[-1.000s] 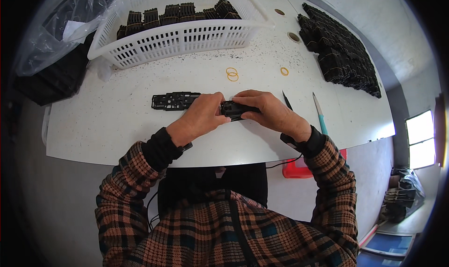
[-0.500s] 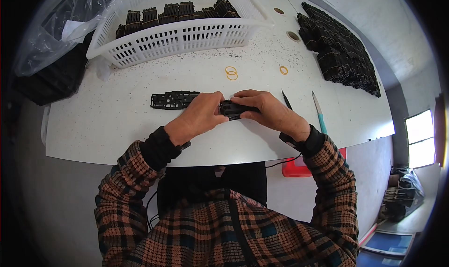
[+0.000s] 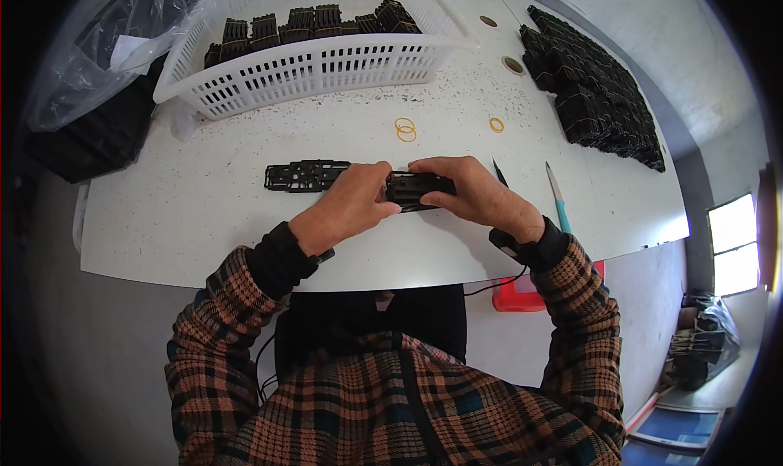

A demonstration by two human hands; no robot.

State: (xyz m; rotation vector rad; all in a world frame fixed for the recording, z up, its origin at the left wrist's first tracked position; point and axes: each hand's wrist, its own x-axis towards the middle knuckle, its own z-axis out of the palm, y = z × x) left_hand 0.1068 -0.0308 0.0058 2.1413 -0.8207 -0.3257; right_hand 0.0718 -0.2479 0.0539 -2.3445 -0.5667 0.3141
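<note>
Between my hands, low over the white table, is a black plastic part [image 3: 406,187] with slots and ribs, perhaps a small stack. My left hand [image 3: 344,201] closes thumb and fingers on its left end. At its right end my right hand [image 3: 483,193] grips it, fingers on the far edge and thumb across the top. A long, flat black openwork part [image 3: 303,175] lies on the table and runs under my left hand, which hides where it ends.
Yellow rubber bands [image 3: 405,129] and another band [image 3: 497,125] lie beyond my hands. A teal-handled knife [image 3: 558,195] and a dark pointed tool [image 3: 499,172] lie at right. A white basket [image 3: 314,73] holds banded black bundles; more black bundles [image 3: 599,99] are stacked far right.
My right thumb has moved up from the near edge onto the top of the black part. Both hands otherwise stay in nearly the same place.
</note>
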